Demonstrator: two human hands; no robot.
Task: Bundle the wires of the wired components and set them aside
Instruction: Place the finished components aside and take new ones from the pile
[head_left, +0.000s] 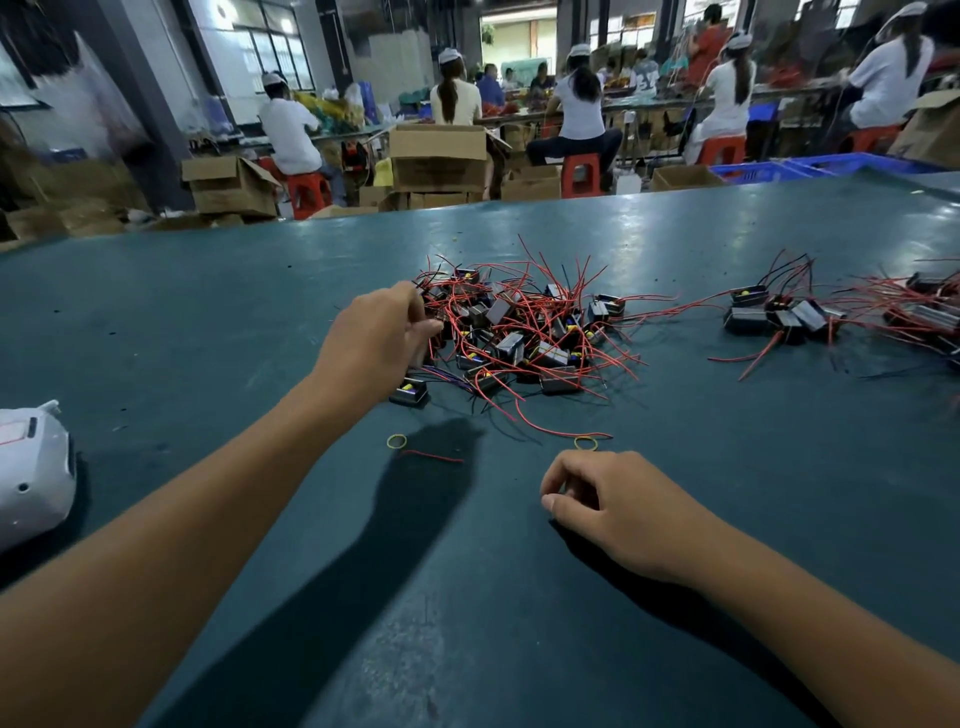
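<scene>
Curled fingers of the left hand (382, 332) reach into the left edge of the pile of wired components (524, 327), closing among the red wires; whether they actually pinch a wire or a component is hidden behind the knuckles. That arm stretches long and nearly straight from the lower left corner, back of the hand up, wrist slightly raised above the table (208, 322).

Nearer the body, the right hand (618, 506) rests on the green surface with its fingers bent under and the thumb tucked against the forefinger; they seem to hold nothing, though the fingertips are out of sight. Its forearm enters from the lower right.

Just beyond the right knuckles lies a yellow rubber band (586, 442), and a second rubber band (396, 441) lies beside a short red wire scrap (431, 457), between the two hands. One black component (409, 392) sits apart at the pile's near left edge. Well to the right lies a separate group of components (779, 314). A white plastic object (31, 467) sits at the left edge.
</scene>
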